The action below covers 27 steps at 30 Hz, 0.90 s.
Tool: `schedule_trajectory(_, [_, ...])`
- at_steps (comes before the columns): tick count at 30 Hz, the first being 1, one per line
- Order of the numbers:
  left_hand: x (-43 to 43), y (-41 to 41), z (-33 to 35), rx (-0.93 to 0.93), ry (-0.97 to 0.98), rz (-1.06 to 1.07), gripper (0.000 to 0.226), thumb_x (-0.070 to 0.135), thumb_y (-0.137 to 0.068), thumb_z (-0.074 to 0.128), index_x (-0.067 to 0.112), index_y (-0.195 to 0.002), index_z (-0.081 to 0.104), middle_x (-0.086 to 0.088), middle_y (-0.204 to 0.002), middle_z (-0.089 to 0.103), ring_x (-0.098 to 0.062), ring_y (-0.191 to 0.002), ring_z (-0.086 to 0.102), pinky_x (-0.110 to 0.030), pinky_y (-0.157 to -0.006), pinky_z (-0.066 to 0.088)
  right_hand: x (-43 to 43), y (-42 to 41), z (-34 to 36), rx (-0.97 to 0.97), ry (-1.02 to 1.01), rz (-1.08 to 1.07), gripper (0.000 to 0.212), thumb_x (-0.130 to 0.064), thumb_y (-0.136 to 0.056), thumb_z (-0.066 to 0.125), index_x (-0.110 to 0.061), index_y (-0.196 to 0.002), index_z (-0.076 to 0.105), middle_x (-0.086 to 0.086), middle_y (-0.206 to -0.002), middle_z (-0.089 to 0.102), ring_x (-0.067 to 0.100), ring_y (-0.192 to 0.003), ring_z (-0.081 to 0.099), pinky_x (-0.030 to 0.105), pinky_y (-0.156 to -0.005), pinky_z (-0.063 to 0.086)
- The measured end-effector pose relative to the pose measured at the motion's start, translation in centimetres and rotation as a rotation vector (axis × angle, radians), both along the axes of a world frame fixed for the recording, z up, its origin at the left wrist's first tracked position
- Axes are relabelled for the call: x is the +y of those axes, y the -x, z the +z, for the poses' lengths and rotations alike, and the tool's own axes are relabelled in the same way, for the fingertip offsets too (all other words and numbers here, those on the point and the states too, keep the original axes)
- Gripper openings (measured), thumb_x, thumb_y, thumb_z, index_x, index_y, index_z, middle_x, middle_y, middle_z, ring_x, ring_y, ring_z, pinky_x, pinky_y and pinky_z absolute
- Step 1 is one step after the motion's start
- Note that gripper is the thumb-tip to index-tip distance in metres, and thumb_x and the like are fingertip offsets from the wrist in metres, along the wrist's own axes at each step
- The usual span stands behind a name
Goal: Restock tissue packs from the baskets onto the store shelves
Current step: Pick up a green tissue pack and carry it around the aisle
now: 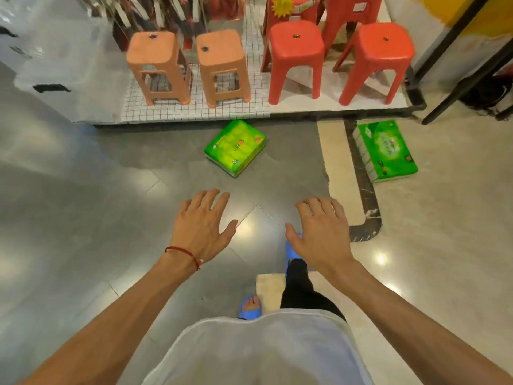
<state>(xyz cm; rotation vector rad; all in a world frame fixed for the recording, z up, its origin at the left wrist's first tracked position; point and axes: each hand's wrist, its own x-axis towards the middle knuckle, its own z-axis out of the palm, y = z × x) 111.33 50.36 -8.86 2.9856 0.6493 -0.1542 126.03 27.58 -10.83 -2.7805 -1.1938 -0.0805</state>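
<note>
Both hands — left (pixel 204 223), right (pixel 319 232) — spread, holding nothing, tissue packs (pixel 235 147) on floor, print unreadable

Left grip (pixel 201 226), right grip (pixel 319 232): palms down

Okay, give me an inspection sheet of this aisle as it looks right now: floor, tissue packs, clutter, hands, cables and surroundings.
Surface: glossy grey tiled floor, with paler flooring and a dark border on the right.
Job's things: two green tissue packs lie flat on the floor, apart: centre pack by the display platform edge, right pack beside the dark border. No basket in view.
Clutter: nothing seen.
Grippers: left hand and right hand both open and empty, fingers spread, held out above the floor.
Cables: nothing seen.
Surroundings: two orange stools and several red stools stand on the platform.
</note>
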Motion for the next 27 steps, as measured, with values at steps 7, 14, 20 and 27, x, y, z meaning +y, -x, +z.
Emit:
schedule_trajectory(7, [2.4,-12.3,0.7,0.019,-0.018,0.196,0.066,0.059,-0.095,0.042,0.018,-0.145,0.051,-0.010,-0.144,0.057,-0.032,-0.130,0.055,-0.049,-0.101,0.048,6.4,-16.6,0.5,0.009,-0.021,0.186,0.053,-0.050,-0.090,0.048,-0.009,-0.112,0.073,0.010,-0.109,0.071,0.034,-0.103,0.063,0.045,-0.103,0.036])
schedule_trajectory(14, [4.9,-20.4,0.3,0.028,0.010,0.408,0.067,0.060,-0.095,0.038,0.020,-0.148,0.048,-0.007,-0.146,0.054,-0.030,-0.132,0.051,-0.048,-0.102,0.046,13.4,-29.2,0.9,0.030,0.062,0.367,0.053,-0.050,-0.091,0.050,-0.010,-0.116,0.073,0.010,-0.113,0.071,0.034,-0.110,0.061,0.048,-0.109,0.038])
schedule_trajectory(20, [10.1,-25.7,-2.5,0.059,0.065,0.520,0.066,0.060,-0.094,0.041,0.021,-0.147,0.048,-0.007,-0.146,0.054,-0.031,-0.132,0.051,-0.048,-0.102,0.046,20.7,-36.5,-1.0,0.019,0.145,0.442,0.053,-0.051,-0.091,0.050,-0.010,-0.115,0.073,0.011,-0.115,0.070,0.034,-0.112,0.060,0.047,-0.107,0.035])
schedule_trajectory(27, [19.6,-33.7,-5.5,-0.019,0.081,0.605,0.059,0.057,-0.094,0.044,0.018,-0.135,0.060,-0.006,-0.132,0.063,-0.030,-0.116,0.058,-0.045,-0.097,0.045,31.8,-43.2,-3.4,0.028,0.258,0.473,0.051,-0.052,-0.091,0.055,-0.012,-0.116,0.072,0.010,-0.117,0.070,0.034,-0.115,0.059,0.044,-0.104,0.031])
